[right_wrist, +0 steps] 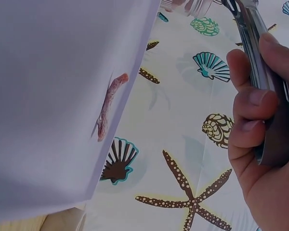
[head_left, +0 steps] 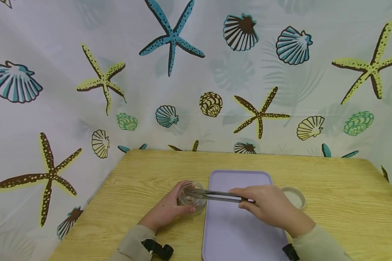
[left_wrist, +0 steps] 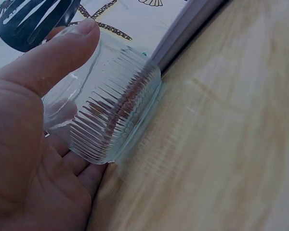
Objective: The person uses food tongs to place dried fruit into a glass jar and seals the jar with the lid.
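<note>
The left hand (head_left: 171,206) is holding the glass jar (head_left: 200,206) within its curved fingers, probably to steady it. The right hand (head_left: 266,204) is clamping the tongs (head_left: 223,198), their head pointing beyond its fingers, at the jar's mouth.

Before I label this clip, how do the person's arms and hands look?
Left sleeve and right sleeve are pale beige, wrist-length. The left bears a black mount, the right a black piece. Left hand and right hand wear no gloves.
</note>
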Available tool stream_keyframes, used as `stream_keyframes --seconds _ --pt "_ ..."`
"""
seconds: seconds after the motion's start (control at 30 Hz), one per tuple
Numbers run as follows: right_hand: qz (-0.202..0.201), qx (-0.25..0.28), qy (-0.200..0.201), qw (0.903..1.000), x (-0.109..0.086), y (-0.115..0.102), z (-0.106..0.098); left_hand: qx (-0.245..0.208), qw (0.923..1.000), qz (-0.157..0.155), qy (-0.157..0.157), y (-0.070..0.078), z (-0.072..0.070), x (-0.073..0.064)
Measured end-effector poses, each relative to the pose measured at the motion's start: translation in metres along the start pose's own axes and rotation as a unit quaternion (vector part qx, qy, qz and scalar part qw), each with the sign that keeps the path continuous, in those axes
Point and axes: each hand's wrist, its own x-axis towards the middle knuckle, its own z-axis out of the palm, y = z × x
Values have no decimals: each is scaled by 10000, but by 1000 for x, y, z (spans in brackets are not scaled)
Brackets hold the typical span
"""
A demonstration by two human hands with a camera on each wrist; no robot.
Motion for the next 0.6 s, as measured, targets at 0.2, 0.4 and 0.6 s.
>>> stream_keyframes --seconds 0.2,0.4,0.6 --pt "19 30 -59 10000 2 0 2 -53 10000 -2 -20 0 -1 0" --pt "132 61 -166 9998 0 2 -1 -103 9999 -63 -31 0 0 1" --pt "385 18 -352 9986 -6 6 -7 -140 9999 69 -52 -1 0 0"
